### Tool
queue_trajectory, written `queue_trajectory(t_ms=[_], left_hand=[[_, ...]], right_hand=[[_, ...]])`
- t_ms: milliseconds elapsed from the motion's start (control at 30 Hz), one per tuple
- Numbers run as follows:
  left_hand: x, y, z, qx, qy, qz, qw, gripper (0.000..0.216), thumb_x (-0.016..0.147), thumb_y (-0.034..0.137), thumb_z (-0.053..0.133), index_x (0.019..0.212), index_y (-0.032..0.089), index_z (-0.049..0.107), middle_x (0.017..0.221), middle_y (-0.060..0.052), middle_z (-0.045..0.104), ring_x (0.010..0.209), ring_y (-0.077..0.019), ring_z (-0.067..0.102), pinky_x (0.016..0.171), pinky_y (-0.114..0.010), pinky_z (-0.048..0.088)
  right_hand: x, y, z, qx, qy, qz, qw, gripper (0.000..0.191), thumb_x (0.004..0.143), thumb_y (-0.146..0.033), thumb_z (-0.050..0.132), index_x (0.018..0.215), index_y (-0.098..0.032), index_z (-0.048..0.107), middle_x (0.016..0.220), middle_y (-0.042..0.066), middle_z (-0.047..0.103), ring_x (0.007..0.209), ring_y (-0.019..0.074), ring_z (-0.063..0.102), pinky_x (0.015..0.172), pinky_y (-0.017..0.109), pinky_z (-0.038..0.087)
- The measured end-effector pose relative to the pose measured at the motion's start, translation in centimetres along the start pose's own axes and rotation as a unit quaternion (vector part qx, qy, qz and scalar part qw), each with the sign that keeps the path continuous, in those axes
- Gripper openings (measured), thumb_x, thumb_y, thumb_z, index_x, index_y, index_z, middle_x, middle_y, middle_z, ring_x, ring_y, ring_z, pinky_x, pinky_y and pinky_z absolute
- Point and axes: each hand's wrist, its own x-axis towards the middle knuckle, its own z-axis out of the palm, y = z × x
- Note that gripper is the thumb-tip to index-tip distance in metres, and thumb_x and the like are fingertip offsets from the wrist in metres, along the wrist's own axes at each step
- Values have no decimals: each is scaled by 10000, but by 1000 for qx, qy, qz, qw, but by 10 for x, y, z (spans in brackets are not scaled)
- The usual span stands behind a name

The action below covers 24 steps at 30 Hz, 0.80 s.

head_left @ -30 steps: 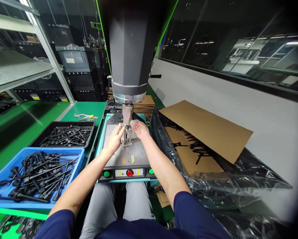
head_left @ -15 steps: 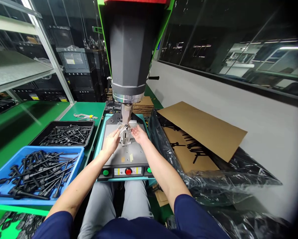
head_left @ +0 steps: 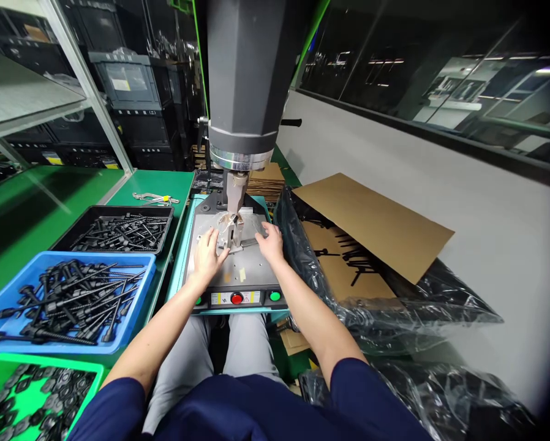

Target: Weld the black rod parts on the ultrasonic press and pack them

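Observation:
Both of my hands are at a small metal fixture on the press's grey base plate. My left hand is at the fixture's left side, with thumb and fingers apart and nothing solid seen in it. On the other side, my right hand is a little away from the fixture, its fingers curved and apart. Clear, shiny plastic film lies around the fixture; whether my fingertips touch it I cannot tell. The press's metal tool tip stands just above the fixture.
At left are a black tray and a blue bin of black threaded parts, and a green bin of small black pieces. The base front has a red button and green buttons. Cardboard covers a plastic-lined box at right.
My hands have moved apart around the fixture, the right hand farther to the right. The clear film now looks spread wider. The camera view has tilted down slightly.

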Motion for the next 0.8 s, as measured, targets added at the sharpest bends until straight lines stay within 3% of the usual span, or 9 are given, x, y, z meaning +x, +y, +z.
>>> queue_trajectory(t_ms=[67,167,267,433,633,800], left_hand=[[5,-2,7,-2,9,-6,1000,527,884,349,603,1337,89,534,1391,-232,549,1301,-329,524,1062,-487,459],[8,-9,13,-22,23,-4,999,325,932,215,476,1194,116,643,1252,-185,664,1175,-269,626,1012,-438,500],[5,-16,12,-37,50,14,998,307,951,196,433,1104,146,695,1174,-148,713,1102,-231,668,987,-402,519],[0,-20,6,-18,62,17,998,304,952,230,449,1076,169,720,1170,-136,722,1085,-241,682,962,-413,531],[0,-22,6,-5,36,-18,999,344,945,229,448,1199,148,665,1192,-159,707,1130,-258,661,997,-432,509],[-4,-19,5,9,33,-28,999,412,916,306,531,1289,145,599,1256,-175,670,1179,-294,629,1022,-472,493]], right_hand=[[9,-5,7,-157,-45,-136,977,437,727,-84,640,1153,-180,666,1246,117,608,1159,288,498,1054,438,378],[15,-5,13,-256,-75,-197,943,285,827,-118,550,1054,-182,710,1119,117,653,1084,291,503,966,409,416],[14,3,12,-279,-64,-217,933,239,892,-156,495,943,-203,724,1011,105,669,1007,278,511,905,382,426],[10,14,8,-267,-50,-245,931,253,909,-173,478,962,-215,722,1045,96,665,1006,267,510,917,380,412],[13,14,11,-270,-51,-238,932,250,890,-170,486,987,-196,716,1037,116,662,1018,275,514,928,392,420],[8,13,9,-262,-41,-225,938,312,837,-191,549,1121,-192,678,1117,121,643,1071,284,513,960,420,427]])
